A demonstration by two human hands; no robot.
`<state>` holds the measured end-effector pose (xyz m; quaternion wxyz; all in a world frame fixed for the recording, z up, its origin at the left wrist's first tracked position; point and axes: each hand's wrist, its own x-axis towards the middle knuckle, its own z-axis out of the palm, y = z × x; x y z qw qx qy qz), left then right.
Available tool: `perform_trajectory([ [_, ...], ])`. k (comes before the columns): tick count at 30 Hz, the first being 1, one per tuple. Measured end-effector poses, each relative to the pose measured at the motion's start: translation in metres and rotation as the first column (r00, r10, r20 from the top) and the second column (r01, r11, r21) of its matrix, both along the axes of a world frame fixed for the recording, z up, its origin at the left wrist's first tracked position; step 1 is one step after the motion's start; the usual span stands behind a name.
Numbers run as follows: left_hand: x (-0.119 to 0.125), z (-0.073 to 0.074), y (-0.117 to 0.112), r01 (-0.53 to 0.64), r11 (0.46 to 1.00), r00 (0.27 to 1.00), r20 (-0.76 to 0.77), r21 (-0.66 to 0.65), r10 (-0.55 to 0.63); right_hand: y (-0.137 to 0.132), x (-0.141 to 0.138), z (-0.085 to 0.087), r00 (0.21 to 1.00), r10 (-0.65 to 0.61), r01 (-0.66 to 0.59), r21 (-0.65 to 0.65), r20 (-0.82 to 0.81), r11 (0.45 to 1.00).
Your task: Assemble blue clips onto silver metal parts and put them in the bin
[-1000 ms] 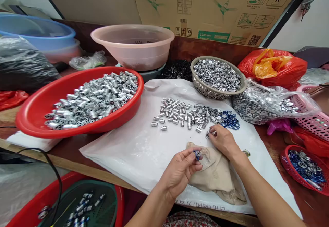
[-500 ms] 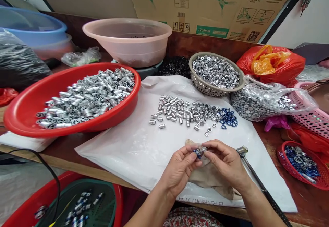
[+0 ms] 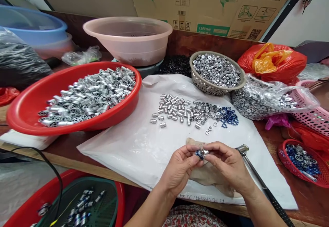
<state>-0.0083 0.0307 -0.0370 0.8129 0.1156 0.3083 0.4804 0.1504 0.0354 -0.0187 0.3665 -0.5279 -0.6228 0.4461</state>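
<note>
Both hands close together above a tan cloth, fingertips pinched tight on one small round part, blue and silver, up in the air between the two hands. Left hand gripping from one side, right hand gripping from the other, fingers curled and touching the part. Just beside the right hand, a thin metal tool with a long dark handle, lying loose, its metal head near the fingers. Under the hands and the cloth, a big white plastic sheet. Farther up on the sheet, loose small silver tubes, then little silver rings, then blue rings at the far end, all well apart from the hands. On the left, a wide red tub full of bigger silver tubes. Up ahead, a woven tan basket heaped with silver rings. Next to that, a clear plastic bag of silver discs. Low on the right, a small red basket of blue and silver pieces.
</note>
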Motion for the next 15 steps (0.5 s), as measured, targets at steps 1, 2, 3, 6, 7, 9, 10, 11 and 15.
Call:
perform_trajectory([
  [1,0.000,0.000,0.000,0.006,1.000,1.000,-0.017,0.013,-0.006,0.000,0.001,0.002,1.000,0.002,-0.002,-0.010,0.017,1.000],
  [2,-0.001,0.000,0.000,0.013,0.999,0.999,-0.037,0.030,-0.012,0.001,0.001,0.003,1.000,0.003,-0.002,-0.021,0.026,1.000],
  [3,-0.002,0.001,0.000,0.020,0.999,0.998,-0.062,0.050,-0.017,0.001,0.001,0.005,1.000,0.003,-0.002,-0.033,0.031,0.999],
  [6,-0.004,0.001,0.001,0.037,0.994,0.990,-0.139,0.104,-0.022,0.002,0.000,0.008,0.999,-0.015,0.017,-0.040,0.046,0.999],
  [7,-0.005,0.000,0.001,0.041,0.992,0.987,-0.158,0.120,-0.022,0.002,0.000,0.008,0.998,-0.027,0.029,-0.026,0.054,0.999],
  [9,-0.007,0.000,0.001,0.050,0.987,0.983,-0.184,0.152,-0.022,0.001,-0.001,0.006,0.997,-0.036,0.035,0.019,0.067,0.999],
  [10,-0.008,0.000,0.002,0.058,0.984,0.981,-0.194,0.167,-0.025,-0.001,-0.002,0.005,0.997,-0.031,0.027,0.049,0.069,0.998],
  [11,-0.009,0.000,0.002,0.069,0.981,0.978,-0.205,0.181,-0.031,-0.003,-0.003,0.004,0.997,-0.022,0.016,0.086,0.069,0.996],
  [15,-0.011,-0.002,0.003,0.104,0.974,0.962,-0.268,0.201,-0.048,-0.006,-0.005,0.000,0.993,0.001,-0.028,0.234,0.115,0.972],
])
